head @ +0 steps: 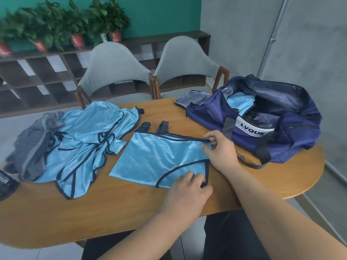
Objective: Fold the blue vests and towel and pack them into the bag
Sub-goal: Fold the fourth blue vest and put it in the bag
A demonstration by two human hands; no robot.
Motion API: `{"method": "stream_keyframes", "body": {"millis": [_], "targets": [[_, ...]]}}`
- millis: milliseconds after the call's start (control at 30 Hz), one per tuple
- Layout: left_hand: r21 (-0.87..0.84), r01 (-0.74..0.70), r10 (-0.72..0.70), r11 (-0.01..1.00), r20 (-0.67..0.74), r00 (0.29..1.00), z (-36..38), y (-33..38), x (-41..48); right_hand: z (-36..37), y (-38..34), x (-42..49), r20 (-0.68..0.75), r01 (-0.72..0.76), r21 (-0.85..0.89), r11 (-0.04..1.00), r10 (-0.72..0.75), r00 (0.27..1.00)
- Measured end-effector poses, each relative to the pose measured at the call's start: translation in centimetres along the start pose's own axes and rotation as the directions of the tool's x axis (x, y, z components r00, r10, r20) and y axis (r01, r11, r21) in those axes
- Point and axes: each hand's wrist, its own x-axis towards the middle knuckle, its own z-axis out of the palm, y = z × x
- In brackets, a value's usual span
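Left hand (187, 192) curls its fingers on the near right corner of a half-folded vest (159, 158), and right hand (219, 151) pinches the far right corner. Vest lies flat mid tabletop (112, 212). Looks partway done: pile of vests (90, 143) and grey towel (32, 145) at left unfolded. Bag (281, 139) far right, open, blue cloth (242, 104) already inside. Behind: two grey chairs (112, 68), shelf (47, 72), potted plants (75, 25), teal wall (159, 14).

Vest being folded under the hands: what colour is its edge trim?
Dark navy trim on a shiny light blue vest, clearest in the head view.
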Motion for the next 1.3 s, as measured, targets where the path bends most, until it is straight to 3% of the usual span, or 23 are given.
{"method": "stream_keyframes", "body": {"millis": [233, 433, 567, 733, 900, 1100, 1300], "targets": [[-0.171, 0.079, -0.084, 0.982, -0.024, 0.996, -0.8, 0.3, -0.6, -1.1, -1.7, 1.5, 0.114, -0.079, -0.133, 0.988, 0.095, 0.989], [-0.132, 0.112, -0.11, 0.985, 0.028, 0.994, -0.2, 0.4, -0.2, -1.9, -2.6, 3.3, 0.184, -0.2, -0.237, 0.951, 0.246, 0.952], [-0.367, 0.169, -0.215, 0.915, -0.088, 0.973, -0.8, 0.2, 0.1, -2.4, -3.1, 3.9, 0.14, -0.351, -0.063, 0.934, 0.357, 0.924], [-0.692, 0.161, -0.354, 0.704, -0.145, 0.924, -4.2, 0.7, 0.9, -3.6, -5.0, 4.8, 0.082, -0.432, 0.159, 0.888, 0.424, 0.902], [-0.816, 0.168, -0.51, 0.554, -0.172, 0.843, -6.4, 0.0, 0.6, -3.5, -8.9, 5.9, 0.089, -0.414, 0.213, 0.885, 0.404, 0.91], [-0.925, 0.208, -0.731, 0.318, -0.1, 0.675, -6.4, -2.1, -1.6, 0.9, -13.5, 6.3, 0.108, -0.252, 0.045, 0.967, 0.246, 0.963], [-0.899, 0.308, -0.817, 0.312, -0.089, 0.57, -6.4, -4.8, -4.3, 7.4, -16.8, 5.5, 0.214, -0.111, -0.181, 0.977, 0.149, 0.965]]}}
